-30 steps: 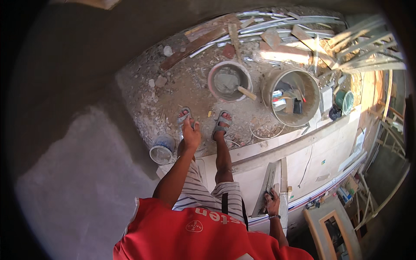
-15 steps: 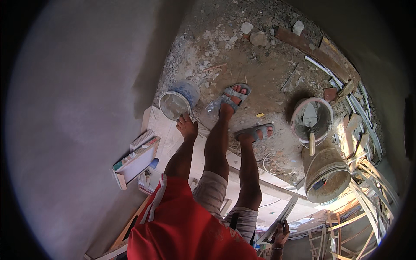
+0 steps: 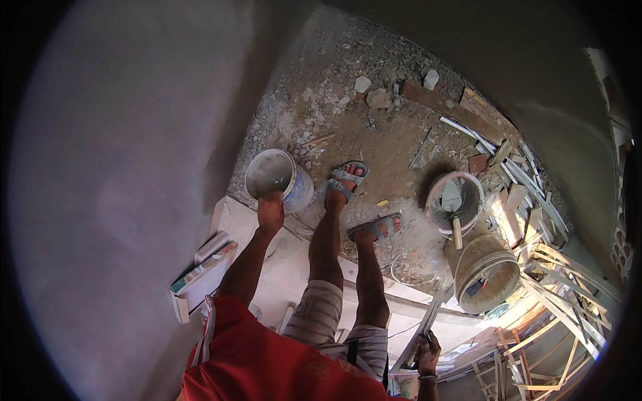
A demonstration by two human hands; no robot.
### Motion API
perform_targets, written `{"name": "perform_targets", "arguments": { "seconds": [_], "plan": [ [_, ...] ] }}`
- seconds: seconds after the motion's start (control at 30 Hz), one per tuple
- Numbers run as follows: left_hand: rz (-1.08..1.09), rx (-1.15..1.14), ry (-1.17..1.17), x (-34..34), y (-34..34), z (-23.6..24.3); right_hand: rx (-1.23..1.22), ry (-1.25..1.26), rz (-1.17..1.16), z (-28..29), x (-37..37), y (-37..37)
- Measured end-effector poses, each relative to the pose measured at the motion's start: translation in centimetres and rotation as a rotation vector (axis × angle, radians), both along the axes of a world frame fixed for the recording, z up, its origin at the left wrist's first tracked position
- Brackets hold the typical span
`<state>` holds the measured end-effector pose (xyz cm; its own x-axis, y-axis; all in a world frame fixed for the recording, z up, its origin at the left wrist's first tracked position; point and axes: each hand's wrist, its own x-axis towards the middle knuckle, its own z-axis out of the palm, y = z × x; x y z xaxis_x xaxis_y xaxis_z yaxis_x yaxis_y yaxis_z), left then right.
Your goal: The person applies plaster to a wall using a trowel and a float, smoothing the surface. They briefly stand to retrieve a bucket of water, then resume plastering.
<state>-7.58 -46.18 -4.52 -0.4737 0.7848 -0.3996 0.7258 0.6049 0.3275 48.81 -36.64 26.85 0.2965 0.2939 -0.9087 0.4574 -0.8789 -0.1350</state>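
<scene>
My left hand (image 3: 270, 214) is closed over the near rim of a white and blue bucket (image 3: 299, 192), its fingers hooked inside. The bucket tilts with its mouth toward me; greyish residue coats its inside. At the lower right, my right hand (image 3: 428, 354) is wrapped round a long, narrow grey plastering float (image 3: 422, 329), seen nearly edge-on. Its grip is mostly hidden by the fingers. A pointed trowel (image 3: 457, 234) leans in a second bucket (image 3: 435, 210), its handle over the rim.
Beside the trowel bucket, a dirty larger bucket (image 3: 468, 271) tips toward me. Wood strips (image 3: 568, 307) and boards (image 3: 438, 101) crowd the right side. Rubble (image 3: 378, 99) litters the ground ahead. A plastered wall (image 3: 134, 147) rises at left, with flat boxes (image 3: 207, 273) against it.
My left hand has gone from touching the bucket's rim with spread fingers to gripping it. The bucket's mouth has turned more upward. My right hand still holds the float.
</scene>
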Motion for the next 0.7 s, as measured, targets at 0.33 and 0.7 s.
{"name": "perform_targets", "arguments": {
  "seconds": [0.33,0.7],
  "plan": [
    [0.043,0.292,-0.348,4.8,15.2,0.5,0.098,0.049,-0.025,1.7,-4.3,-3.4],
    [0.475,0.235,-0.589,8.6,28.3,-11.4,0.007,0.019,-0.231,2.8,-7.8,-1.8]
  ]
}}
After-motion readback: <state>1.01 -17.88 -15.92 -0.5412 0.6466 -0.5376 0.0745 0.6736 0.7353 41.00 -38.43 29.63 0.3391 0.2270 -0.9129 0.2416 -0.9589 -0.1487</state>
